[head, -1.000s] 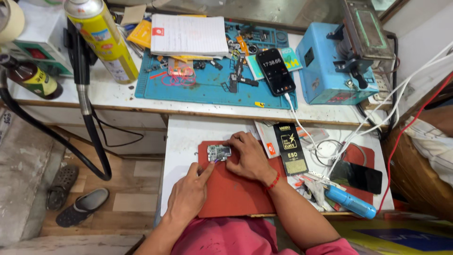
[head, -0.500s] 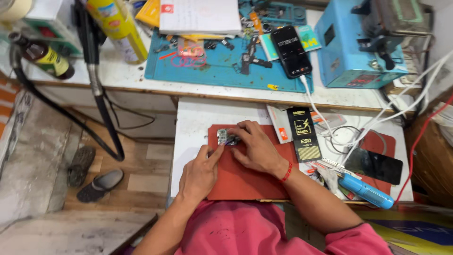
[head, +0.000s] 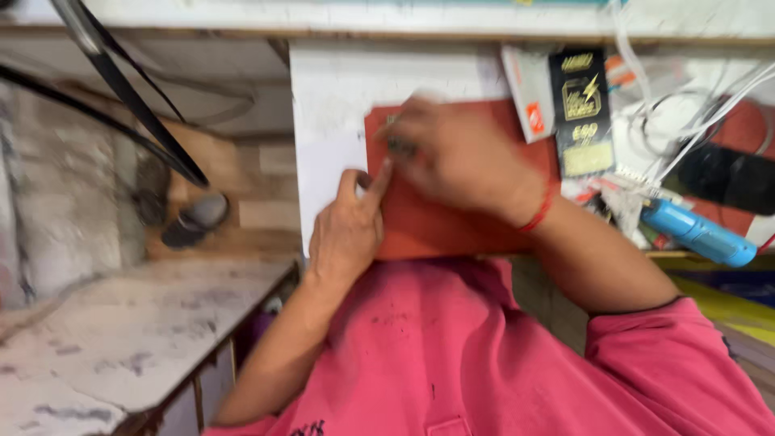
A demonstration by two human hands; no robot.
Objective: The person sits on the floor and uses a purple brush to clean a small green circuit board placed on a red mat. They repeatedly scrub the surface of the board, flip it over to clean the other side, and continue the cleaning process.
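Note:
A red mat (head: 440, 230) lies on a white worktop (head: 339, 105). My right hand (head: 460, 157) rests over the mat's upper left part, fingers curled around a small dark part (head: 401, 147) that is blurred and mostly hidden. My left hand (head: 347, 230) sits at the mat's left edge, index finger stretched up toward that part. A red band circles my right wrist (head: 537, 211).
A black phone battery (head: 583, 113) and a white card (head: 529, 101) lie right of the mat, with white cables (head: 694, 121), a blue tool (head: 698, 234) and a dark phone (head: 731, 178). Black hoses (head: 129, 105) hang at left above shoes (head: 194, 220) on the floor.
The view has tilted down and closer, so the upper shelf has left the frame. My right hand slid left over the small part; my left hand stays at the mat's edge.

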